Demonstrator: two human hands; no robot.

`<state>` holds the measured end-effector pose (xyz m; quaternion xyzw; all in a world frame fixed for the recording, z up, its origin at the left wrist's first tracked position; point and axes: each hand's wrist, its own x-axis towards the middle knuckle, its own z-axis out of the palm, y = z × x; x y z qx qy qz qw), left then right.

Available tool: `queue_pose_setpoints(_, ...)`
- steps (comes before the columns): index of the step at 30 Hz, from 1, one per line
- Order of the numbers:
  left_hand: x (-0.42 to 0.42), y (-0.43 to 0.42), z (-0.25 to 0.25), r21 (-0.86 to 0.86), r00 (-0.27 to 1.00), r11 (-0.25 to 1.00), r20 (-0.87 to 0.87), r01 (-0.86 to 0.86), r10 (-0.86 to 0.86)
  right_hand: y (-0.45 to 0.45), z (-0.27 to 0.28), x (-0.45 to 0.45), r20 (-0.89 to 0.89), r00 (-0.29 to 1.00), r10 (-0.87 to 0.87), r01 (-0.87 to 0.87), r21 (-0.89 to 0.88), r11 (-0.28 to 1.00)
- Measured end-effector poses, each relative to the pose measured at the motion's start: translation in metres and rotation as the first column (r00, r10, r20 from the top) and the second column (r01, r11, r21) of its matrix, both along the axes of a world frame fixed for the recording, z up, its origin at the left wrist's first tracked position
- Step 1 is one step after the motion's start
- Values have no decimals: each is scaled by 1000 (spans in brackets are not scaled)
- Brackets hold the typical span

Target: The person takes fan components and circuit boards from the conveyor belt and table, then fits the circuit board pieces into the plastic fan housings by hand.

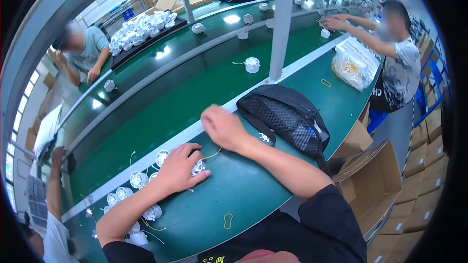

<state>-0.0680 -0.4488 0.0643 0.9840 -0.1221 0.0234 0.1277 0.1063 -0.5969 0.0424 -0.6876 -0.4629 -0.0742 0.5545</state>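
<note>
My left hand (181,169) lies over a white round part (198,167) on the green table, its thumb and fingers spread around it. A thin pale wire runs from that part toward my right hand (223,126), which is raised at the metal rail with its fingers curled together. What those fingers hold, if anything, is hidden. More white round parts (139,179) with wires sit beside and under my left forearm. Just right of my right hand is a black mesh bag (287,117).
A green conveyor (146,112) beyond the rail (185,134) carries a white part (252,65). A grey post (280,34) rises behind the bag. Co-workers sit at right, left and far side. A yellow rubber band (228,221) and open carton (373,185) are near me.
</note>
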Motion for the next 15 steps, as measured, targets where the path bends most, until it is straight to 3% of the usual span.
queue_pose_setpoints(2, -2, 3, 2, -18, 1000, 1000, -24, 12, -13, 11, -45, 2, 268, 959, -93, 146, -185, 972)
queue_pose_setpoints(5, 9, 2, 7, -100, 999, 995, -43, -1, -4, 17, -41, 12, 207, 978, -2, 63, -290, 955)
queue_pose_setpoints(8, 34, -7, 31, -234, 988, 972, 145, -17, 52, 16, -39, 13, 140, 988, 60, -6, -355, 935)
queue_pose_setpoints(10, 54, -21, 51, -207, 943, 975, 331, 85, -12, 16, -39, 12, 123, 990, 74, -24, -368, 930)
queue_pose_setpoints(11, 64, -35, 69, -164, 871, 964, 479, 210, -108, 17, -42, 12, 252, 961, 114, -45, -267, 963)
queue_pose_setpoints(12, 74, -43, 91, -18, 771, 942, 580, 334, -262, 19, -45, 16, 379, 914, 142, -88, -156, 984)
queue_pose_setpoints(13, 80, -57, 108, 27, 627, 910, 717, 414, -306, 20, -48, 16, 388, 898, 209, -159, -156, 975)
queue_pose_setpoints(15, 85, -88, 135, 14, 336, 782, 898, 623, -284, 14, -51, 14, 279, 947, 160, -113, -176, 978)
